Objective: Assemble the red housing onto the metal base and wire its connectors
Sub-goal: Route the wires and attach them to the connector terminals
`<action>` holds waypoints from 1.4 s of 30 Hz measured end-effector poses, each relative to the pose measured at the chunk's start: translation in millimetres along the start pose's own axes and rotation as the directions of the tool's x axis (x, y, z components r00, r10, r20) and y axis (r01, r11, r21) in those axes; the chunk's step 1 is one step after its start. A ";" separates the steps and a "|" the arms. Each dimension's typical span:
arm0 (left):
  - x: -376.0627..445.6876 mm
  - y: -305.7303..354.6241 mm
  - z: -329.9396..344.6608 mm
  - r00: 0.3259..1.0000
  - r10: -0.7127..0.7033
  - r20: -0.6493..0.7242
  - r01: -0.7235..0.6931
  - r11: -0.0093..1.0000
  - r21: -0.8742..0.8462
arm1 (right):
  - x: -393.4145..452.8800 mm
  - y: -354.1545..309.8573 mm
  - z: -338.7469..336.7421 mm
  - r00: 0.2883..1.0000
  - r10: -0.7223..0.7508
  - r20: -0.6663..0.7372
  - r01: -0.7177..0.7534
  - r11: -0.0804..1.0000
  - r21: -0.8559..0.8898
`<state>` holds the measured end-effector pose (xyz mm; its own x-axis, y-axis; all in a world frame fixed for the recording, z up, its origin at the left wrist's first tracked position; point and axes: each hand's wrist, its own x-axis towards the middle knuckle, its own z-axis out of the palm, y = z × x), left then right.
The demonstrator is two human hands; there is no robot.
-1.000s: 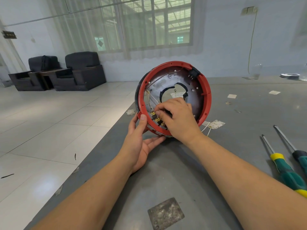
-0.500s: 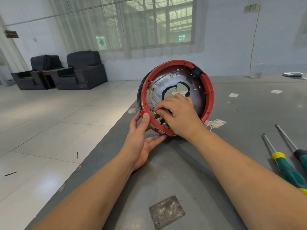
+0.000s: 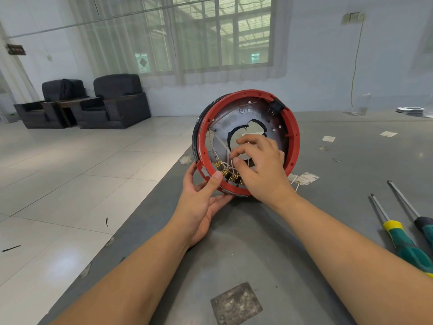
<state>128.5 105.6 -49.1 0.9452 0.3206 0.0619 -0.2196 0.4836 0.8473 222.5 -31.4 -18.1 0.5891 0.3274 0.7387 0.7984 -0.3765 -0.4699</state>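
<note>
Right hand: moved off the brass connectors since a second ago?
Yes. The right hand has lifted up and away from the brass connectors, its fingers now spread loosely near the base's centre hole.

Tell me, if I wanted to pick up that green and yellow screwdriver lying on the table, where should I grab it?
Probably by the thick handle of the green and yellow screwdriver, coming from above. It lies flat on the table, handle toward the near right edge and thin shaft pointing away. The handle is the widest part. A second screwdriver lies close on its right, so pinch across it carefully.
</note>
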 end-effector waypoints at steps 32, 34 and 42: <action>-4.4 1.7 6.5 1.000 -0.003 -0.020 0.004 0.999 0.035 | -13.7 -7.3 5.8 0.981 0.195 0.019 -0.196 0.974 0.111; -4.1 1.4 6.3 1.000 -0.002 -0.022 0.002 1.000 0.031 | -13.5 -8.1 6.0 0.979 0.202 0.022 -0.204 0.973 0.113; -3.6 0.5 5.8 1.000 0.013 -0.015 -0.013 1.000 0.015 | -13.0 -10.5 6.2 0.972 0.235 0.026 -0.236 0.963 0.128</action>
<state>126.3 100.0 -45.8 0.9386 0.3387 0.0653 -0.2280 0.4672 0.8543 207.1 -26.4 -25.8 0.7632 0.2519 0.5950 0.6458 -0.3287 -0.6892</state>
